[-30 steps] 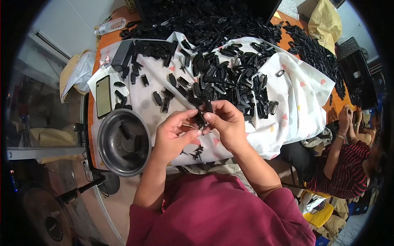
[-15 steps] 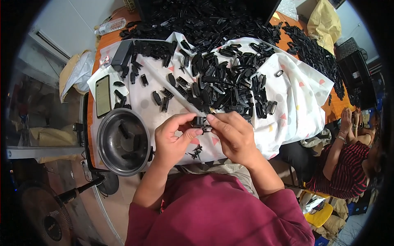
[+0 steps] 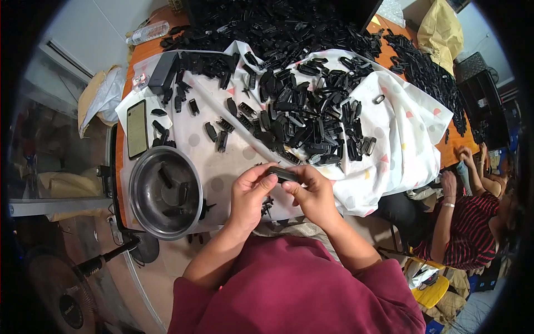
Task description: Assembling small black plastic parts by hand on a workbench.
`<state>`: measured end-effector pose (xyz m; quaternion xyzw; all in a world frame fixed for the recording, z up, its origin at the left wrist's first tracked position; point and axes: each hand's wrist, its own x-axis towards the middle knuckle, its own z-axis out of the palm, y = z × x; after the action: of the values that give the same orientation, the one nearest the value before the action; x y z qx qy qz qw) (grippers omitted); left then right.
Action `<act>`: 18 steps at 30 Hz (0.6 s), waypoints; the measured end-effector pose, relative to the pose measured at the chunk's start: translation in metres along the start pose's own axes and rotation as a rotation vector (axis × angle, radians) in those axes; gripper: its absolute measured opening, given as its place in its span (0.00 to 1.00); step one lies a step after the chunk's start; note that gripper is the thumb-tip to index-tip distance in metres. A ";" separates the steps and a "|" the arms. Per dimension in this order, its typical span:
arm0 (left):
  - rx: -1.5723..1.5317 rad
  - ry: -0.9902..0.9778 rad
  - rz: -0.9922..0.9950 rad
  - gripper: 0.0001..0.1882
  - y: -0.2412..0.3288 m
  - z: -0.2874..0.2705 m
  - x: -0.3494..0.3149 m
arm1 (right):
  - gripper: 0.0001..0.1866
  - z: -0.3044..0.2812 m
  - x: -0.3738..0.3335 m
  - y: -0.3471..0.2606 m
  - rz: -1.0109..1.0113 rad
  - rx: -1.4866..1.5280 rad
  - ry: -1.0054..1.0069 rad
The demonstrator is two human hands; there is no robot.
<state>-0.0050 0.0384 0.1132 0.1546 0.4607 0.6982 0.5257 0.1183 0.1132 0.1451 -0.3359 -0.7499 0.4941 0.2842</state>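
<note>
A person in a maroon T-shirt sits at a wooden desk, both bare hands meeting over its near edge. Between them, just above the cloth, is a small, oblong black part, held lengthwise. The left hand pinches one end of it between thumb and fingers; the right hand pinches the other end the same way, its thumb on the near side.

A white cloth printed with grey dots and coloured triangles covers much of the desk, rumpled toward the right. Just beside the left hand lies a little cluster of spiky black pieces. Beyond the hands, a loose heap of black parts spreads across the cloth, and a far larger dark mound fills the back of the desk.

To the left, a round metal bowl stands near the desk's edge with a few black pieces inside. Behind it lie a phone and, farther back, a dark box and a clear plastic bottle on its side. At far right sits a co-worker in a striped shirt.
</note>
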 end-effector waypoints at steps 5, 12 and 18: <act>-0.118 -0.063 -0.057 0.14 -0.005 -0.013 0.020 | 0.11 0.006 0.016 0.014 0.396 0.345 -0.130; -0.065 -0.093 0.059 0.13 -0.002 -0.010 0.036 | 0.11 0.010 0.025 0.019 0.337 0.452 -0.092; -0.332 -0.204 -0.063 0.12 0.000 -0.009 0.036 | 0.07 0.005 0.020 0.020 0.208 0.506 0.023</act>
<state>-0.0253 0.0654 0.0991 0.1216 0.2883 0.7285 0.6094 0.1067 0.1312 0.1264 -0.3352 -0.5605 0.6885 0.3154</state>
